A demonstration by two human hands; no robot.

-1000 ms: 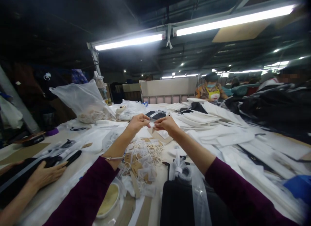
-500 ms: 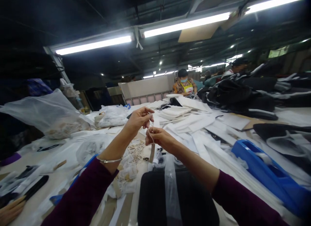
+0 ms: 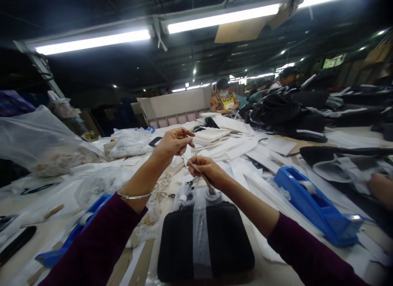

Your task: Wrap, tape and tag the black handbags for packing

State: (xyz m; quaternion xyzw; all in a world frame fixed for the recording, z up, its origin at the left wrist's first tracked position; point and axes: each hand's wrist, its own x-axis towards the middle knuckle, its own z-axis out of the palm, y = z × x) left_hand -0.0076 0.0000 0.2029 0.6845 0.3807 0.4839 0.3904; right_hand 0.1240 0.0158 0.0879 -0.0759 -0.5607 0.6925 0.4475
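Observation:
My left hand (image 3: 175, 145) is raised over the table, thumb and fingers pinched on a thin white string (image 3: 186, 159). Lower and to the right, my right hand (image 3: 206, 169) pinches the same string, which runs between both hands. Below them lies a black bag (image 3: 176, 241) with a translucent strip (image 3: 201, 237) across its middle. Plastic-wrapped parts (image 3: 186, 196) sit at its top edge, under my right hand. To the left is a loose heap of pale strings (image 3: 162, 187).
Blue tape dispensers stand at right (image 3: 316, 208) and left (image 3: 73, 232). White sheets (image 3: 236, 130) pile up ahead; black bags (image 3: 276, 114) lie beyond. A clear plastic sack (image 3: 46, 134) is at far left. Another person's hand (image 3: 380, 187) shows at the right edge; a co-worker (image 3: 225, 99) sits opposite.
The string, which hung in a loop at my right hand, now stretches between my hands. The view has shifted, showing more of the black bag. Another person's hand has appeared at right; one at left is gone.

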